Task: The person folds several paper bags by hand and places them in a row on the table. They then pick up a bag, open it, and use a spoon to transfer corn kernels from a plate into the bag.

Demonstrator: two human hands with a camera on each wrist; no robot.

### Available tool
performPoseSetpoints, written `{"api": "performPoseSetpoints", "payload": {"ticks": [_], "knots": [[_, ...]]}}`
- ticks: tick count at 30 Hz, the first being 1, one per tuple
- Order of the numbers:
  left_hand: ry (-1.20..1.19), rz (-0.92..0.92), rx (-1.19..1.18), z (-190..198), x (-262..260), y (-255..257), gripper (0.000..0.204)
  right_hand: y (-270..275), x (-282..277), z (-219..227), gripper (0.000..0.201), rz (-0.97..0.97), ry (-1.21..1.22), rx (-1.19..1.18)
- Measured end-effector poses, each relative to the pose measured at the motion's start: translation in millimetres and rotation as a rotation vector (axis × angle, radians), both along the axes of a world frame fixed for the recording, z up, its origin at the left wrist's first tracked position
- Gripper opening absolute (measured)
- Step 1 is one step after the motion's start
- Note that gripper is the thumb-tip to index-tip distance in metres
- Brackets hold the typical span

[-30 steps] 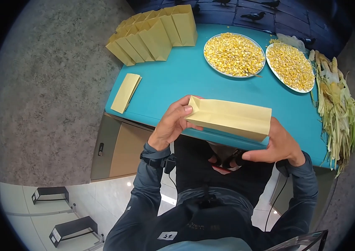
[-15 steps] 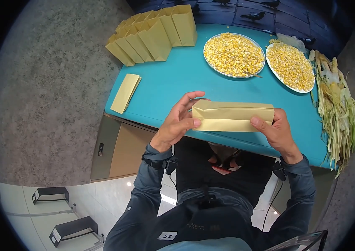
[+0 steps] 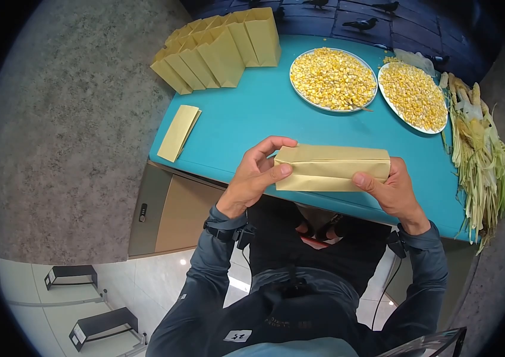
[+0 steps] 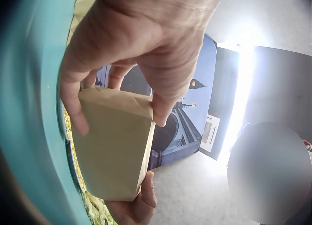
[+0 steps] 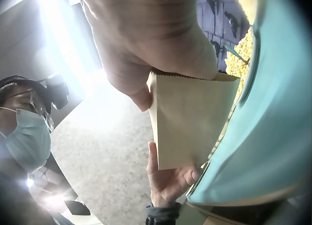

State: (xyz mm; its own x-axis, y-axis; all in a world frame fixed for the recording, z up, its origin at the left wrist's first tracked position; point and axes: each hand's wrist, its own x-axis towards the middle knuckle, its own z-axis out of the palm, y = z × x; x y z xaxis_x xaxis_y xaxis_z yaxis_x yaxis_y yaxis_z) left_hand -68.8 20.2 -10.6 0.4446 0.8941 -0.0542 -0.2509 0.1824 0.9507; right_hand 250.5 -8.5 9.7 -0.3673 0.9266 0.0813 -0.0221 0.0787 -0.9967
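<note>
A tan paper bag [image 3: 332, 168] lies on its side in the air, level over the front edge of the table. My left hand [image 3: 253, 178] grips its closed bottom end, thumb on the near side and fingers around the far side. At the other end my right hand [image 3: 396, 191] holds the bag by its mouth, thumb outside on the near face. In the right wrist view the bag's zigzag-cut rim [image 5: 195, 78] shows, and the right fingers go in behind it, their tips hidden.
Several standing paper bags [image 3: 219, 56] fill the table's back left corner. A folded flat bag [image 3: 179, 132] lies at the left edge. Two plates of corn kernels [image 3: 332, 80] [image 3: 413, 98] stand at the back. Corn husks [image 3: 481, 160] hang over the right side.
The bag has rolled in my hands, so another long side faces up. My right thumb has moved from below onto the bag's near face, and the left thumb has slid along the bottom end.
</note>
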Motion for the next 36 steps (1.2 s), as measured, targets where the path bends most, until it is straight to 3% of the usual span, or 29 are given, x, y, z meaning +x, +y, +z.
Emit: {"api": "performPoseSetpoints", "payload": {"ticks": [9,14,17,21,36], "knots": [[-0.030,0.033,0.028,-5,-2,1,0.069,-1,3,4,0.037,0.004,-0.025,-0.006],[-0.087,0.006,-0.003,3,1,-3,0.104,-4,2,9,0.036,-0.017,-0.046,0.062],[-0.087,-0.043,-0.098,4,2,-6,0.111,-5,-2,10,0.035,-0.034,-0.095,0.203],[-0.074,-0.072,-0.102,2,3,-5,0.113,-2,-3,11,0.036,0.036,-0.146,0.379],[0.005,-0.013,-0.003,0,4,-4,0.112,-5,0,8,0.044,0.084,-0.151,0.313]]}}
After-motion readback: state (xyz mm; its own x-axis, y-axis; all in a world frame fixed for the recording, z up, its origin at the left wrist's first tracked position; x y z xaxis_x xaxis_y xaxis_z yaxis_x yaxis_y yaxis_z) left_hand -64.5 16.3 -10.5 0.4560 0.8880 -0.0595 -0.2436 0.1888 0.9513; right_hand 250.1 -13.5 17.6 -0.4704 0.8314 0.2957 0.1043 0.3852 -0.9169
